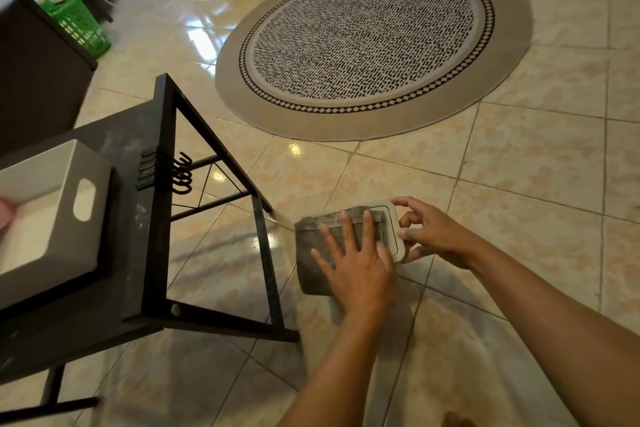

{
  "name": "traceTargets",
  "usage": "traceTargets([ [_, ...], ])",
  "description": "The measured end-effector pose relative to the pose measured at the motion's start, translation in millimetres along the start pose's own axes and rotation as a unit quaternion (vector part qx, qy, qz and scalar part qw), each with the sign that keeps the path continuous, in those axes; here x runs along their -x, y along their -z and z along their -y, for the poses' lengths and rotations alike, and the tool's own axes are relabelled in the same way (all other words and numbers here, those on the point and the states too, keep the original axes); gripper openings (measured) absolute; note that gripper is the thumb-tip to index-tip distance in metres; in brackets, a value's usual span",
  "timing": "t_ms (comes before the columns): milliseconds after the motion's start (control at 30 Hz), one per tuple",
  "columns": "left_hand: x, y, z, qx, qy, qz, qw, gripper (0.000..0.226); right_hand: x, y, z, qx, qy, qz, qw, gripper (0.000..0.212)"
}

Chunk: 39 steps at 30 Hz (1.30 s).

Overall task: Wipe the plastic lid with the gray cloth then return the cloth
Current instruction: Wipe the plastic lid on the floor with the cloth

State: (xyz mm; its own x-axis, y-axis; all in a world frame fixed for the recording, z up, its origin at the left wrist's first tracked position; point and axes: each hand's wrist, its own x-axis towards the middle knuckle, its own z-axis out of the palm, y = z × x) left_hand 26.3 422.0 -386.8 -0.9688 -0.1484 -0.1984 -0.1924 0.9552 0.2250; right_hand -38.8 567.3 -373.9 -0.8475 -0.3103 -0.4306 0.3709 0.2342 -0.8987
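Note:
A white plastic lid [393, 218] is held above the tiled floor, mostly covered by a folded gray cloth [313, 253]. My left hand [353, 260] lies flat on the cloth with fingers spread, pressing it onto the lid. My right hand [429, 232] pinches the lid's right edge between thumb and fingers, with the other fingers lifted. Only the lid's right strip and upper right corner show.
A black metal table [152, 253] stands at the left with a white plastic bin [62, 204] on it and hooks on its side. A round patterned rug [374, 45] lies beyond. A green basket [78, 22] sits at the far left.

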Motion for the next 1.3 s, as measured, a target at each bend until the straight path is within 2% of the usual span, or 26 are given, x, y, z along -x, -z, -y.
traceTargets([
  [233,-22,-1,3,0.001,-0.050,-0.016,0.999,0.060,15,-3,-6,0.000,-0.015,-0.041,0.999,0.056],
  [433,-24,-2,15,0.000,-0.095,-0.025,0.995,0.057,-9,20,13,0.192,0.009,-0.066,0.979,0.037],
  [667,-23,-3,25,-0.012,-0.116,-0.033,0.993,0.059,-28,16,24,0.252,0.020,-0.005,0.968,0.038],
  [800,-26,-2,24,-0.007,-0.103,-0.042,0.994,0.059,-17,19,15,0.221,0.026,-0.013,0.975,0.042],
  [1000,-17,5,11,0.008,-0.045,-0.015,0.999,0.065,18,22,-6,0.129,0.000,-0.058,0.990,0.049],
  [1167,-14,2,-8,0.056,-0.079,-0.013,0.995,0.062,41,15,-25,0.075,-0.017,-0.096,0.992,0.054],
  [1300,-17,1,-15,0.044,-0.129,0.002,0.991,0.065,51,2,-27,0.054,-0.036,-0.059,0.996,0.059],
])
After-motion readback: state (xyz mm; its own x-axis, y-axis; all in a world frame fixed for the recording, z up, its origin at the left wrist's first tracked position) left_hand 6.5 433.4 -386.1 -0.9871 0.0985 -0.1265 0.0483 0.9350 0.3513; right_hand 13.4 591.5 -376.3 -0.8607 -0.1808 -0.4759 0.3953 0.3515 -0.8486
